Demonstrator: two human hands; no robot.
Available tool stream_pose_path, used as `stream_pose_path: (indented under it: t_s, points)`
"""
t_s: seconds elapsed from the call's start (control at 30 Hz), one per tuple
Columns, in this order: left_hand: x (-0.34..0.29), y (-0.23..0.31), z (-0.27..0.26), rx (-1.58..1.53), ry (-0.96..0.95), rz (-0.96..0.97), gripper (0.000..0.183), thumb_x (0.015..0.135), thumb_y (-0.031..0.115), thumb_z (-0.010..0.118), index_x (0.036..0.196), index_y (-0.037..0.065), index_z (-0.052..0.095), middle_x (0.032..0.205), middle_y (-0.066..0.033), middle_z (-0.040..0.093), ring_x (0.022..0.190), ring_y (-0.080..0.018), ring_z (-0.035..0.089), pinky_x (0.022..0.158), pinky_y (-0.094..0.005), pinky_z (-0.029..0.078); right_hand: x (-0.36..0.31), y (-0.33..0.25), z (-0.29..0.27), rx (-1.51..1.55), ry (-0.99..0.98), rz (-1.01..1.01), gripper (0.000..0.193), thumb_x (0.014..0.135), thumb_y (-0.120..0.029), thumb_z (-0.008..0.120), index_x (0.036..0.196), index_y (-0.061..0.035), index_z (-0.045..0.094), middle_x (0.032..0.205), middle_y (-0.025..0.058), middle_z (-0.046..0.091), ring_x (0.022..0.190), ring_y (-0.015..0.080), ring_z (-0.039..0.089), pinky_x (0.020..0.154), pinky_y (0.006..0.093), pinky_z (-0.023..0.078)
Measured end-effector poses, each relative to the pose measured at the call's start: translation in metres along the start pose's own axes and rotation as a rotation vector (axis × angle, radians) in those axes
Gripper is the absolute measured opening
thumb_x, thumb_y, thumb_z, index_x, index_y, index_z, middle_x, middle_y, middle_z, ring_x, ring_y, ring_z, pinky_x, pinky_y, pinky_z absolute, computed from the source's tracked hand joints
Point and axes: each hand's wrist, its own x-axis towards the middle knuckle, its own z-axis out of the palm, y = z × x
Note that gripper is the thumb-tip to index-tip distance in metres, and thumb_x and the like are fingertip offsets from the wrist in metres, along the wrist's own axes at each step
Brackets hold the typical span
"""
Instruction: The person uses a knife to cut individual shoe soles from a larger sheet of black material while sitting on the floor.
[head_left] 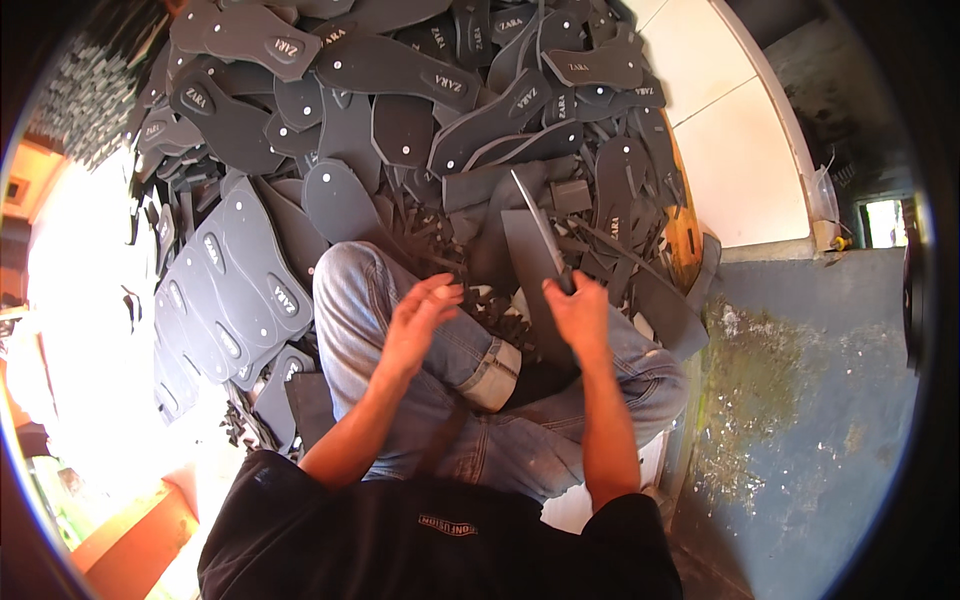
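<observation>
A knife (541, 225) with a long, thin blade and dark handle points away from me, and my right hand (581, 312) is closed round its handle. Beneath the blade stretches a dark grey flat strip (525, 262), reaching down between my legs. My left hand (420, 318) hovers over my bent left knee, its fingers loosely curled and apart; I see nothing plainly held in it. In front of my shins lie small dark offcuts (500, 310) and a folded dark cloth-like piece (490, 190).
A big heap of dark grey shoe-sole-shaped pieces (400, 80) spreads ahead. To my left lies a row of uncut sole-shaped sheets (225, 280). Pale tiles (735, 140) border the heap at right, beside a stained blue-grey floor (810, 400). My crossed legs (480, 440) frame the work spot.
</observation>
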Motion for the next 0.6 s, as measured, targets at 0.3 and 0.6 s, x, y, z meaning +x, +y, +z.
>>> stream_pose_path:
  t_s: [0.3,0.6]
  points:
    - [-0.017,0.025,0.027,-0.327,-0.175,0.046,0.057,0.088,0.034,0.056,0.132,0.003,0.038,0.118,-0.0103,0.054,0.103,-0.019,0.055,0.089,-0.0303,0.045,-0.059,-0.086,0.007,0.674,-0.136,-0.098,0.025,0.083,-0.022,0.066,0.079,0.0022,0.062,0.061,0.0092,0.06,0.053,0.0135,0.054,0.051,0.0282,0.042]
    - [-0.05,0.027,0.02,-0.405,0.068,-0.099,0.034,0.086,0.013,0.059,0.117,0.002,0.05,0.101,-0.0081,0.062,0.085,-0.0158,0.062,0.075,-0.0276,0.052,-0.107,-0.056,0.015,0.997,-0.307,0.363,0.017,0.082,-0.011,0.067,0.092,0.0029,0.062,0.07,-0.0051,0.055,0.06,0.0023,0.042,0.053,0.019,0.035]
